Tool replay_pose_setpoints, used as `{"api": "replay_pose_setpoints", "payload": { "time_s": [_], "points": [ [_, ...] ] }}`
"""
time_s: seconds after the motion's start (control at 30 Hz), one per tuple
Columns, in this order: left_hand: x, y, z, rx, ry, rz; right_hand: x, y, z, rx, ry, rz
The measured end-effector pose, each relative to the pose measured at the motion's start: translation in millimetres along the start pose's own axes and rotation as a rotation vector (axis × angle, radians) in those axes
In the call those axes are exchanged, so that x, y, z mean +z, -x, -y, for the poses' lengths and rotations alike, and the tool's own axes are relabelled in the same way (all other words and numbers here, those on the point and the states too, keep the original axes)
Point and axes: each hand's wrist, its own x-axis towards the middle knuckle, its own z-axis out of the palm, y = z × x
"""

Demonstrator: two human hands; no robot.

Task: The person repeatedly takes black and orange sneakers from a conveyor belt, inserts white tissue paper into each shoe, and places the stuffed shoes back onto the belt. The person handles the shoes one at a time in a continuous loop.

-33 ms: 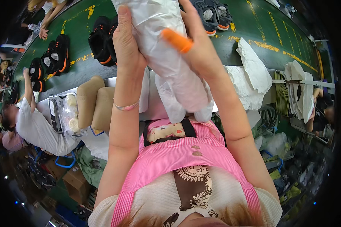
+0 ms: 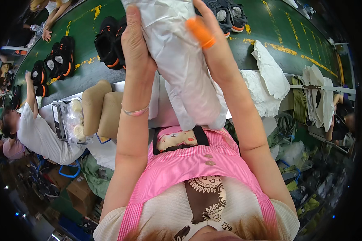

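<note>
You hold a long, crinkled, glossy white-wrapped bundle [image 2: 173,52] in front of you, above the near edge of the table and your lap. Its long axis runs steeply from upper left to lower right; the rounded, pinkish lower end points toward your apron, and the upper end passes out of view at the top. Your left hand [image 2: 136,44] grasps its left side, thumb up along the edge. Your right hand [image 2: 215,46] is against its right side, one bright orange finger cover [image 2: 201,33] blurred on it; the fingers are partly hidden, so how firmly they grip cannot be told. More white material [image 2: 173,102] shows behind the lower end; whether it is one piece or several is unclear.

Just left of your left hand stand two black shoes with orange soles [image 2: 105,44], one partly covered by the hand. Beyond your right hand are two dark grey shoes with orange at the sole [image 2: 237,17], on the green tabletop with worn yellow lines [image 2: 309,50]. Nearer you, left of your forearm, sit two tan, rounded, smooth forms [image 2: 93,108]. To the right lie creased white sheets [image 2: 269,72], overlapping too much to count. Your pink gingham apron [image 2: 173,168] has two brown buttons [image 2: 210,163].
</note>
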Motion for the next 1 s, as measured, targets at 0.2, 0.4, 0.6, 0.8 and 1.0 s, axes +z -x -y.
{"api": "replay_pose_setpoints", "payload": {
  "time_s": [0.2,0.4,0.6,0.8,1.0],
  "points": [
    [-5,12,2,-0.092,-0.078,0.123,-6,3,3,0.354,-0.263,-0.020],
    [-16,12,0,-0.146,-0.122,0.119,-5,-3,-3,0.544,-0.149,0.064],
    [-41,-2,-28,0.032,-0.117,0.081,-35,39,49,-0.019,0.561,0.168],
    [-8,8,-48,0.220,-0.161,-0.007,-38,54,39,-0.017,0.877,0.148],
    [28,30,-36,0.315,-0.327,-0.015,-26,36,5,0.300,0.361,-0.006]
  ]
}}
